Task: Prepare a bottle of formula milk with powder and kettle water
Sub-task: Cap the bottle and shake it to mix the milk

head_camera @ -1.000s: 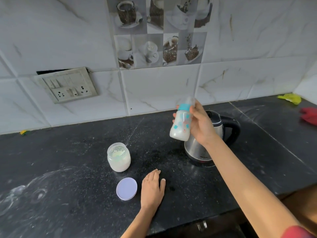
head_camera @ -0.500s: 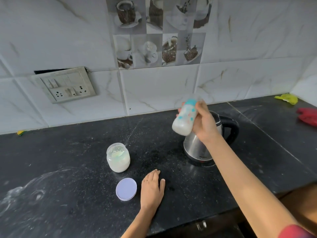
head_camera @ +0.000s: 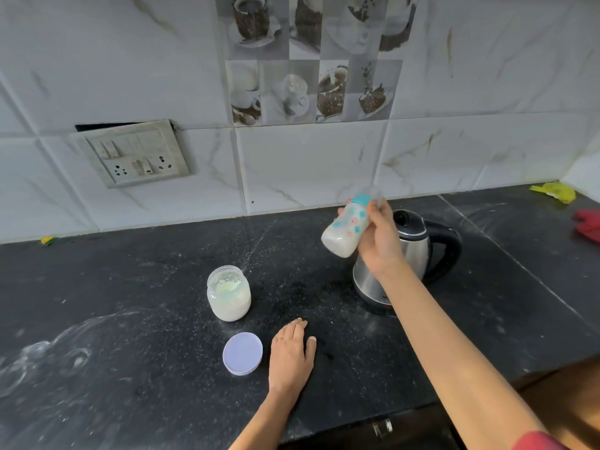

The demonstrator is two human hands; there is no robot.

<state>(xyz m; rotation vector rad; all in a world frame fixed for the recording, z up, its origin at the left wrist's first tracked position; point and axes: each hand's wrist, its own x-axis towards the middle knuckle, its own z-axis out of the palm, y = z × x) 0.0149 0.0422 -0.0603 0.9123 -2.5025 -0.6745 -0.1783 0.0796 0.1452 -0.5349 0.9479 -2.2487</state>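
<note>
Right hand holds tilted milky baby bottle with teal collar above black table.
Fingers clamped round it; left hand flat on table, fingers together.

Soft even light; bottle motion-blurred; wide-angle edge distortion.

The person's forearms are bare. The left hand, over the front part of the counter, wears a thin gold-coloured ring on one finger; which finger is hard to tell. Its nails are short, and the thumbnail looks pale. The right arm is bare for nearly its whole length over the counter. Past the counter's front edge it meets a dull red sleeve, of which only a short rim shows.
</note>
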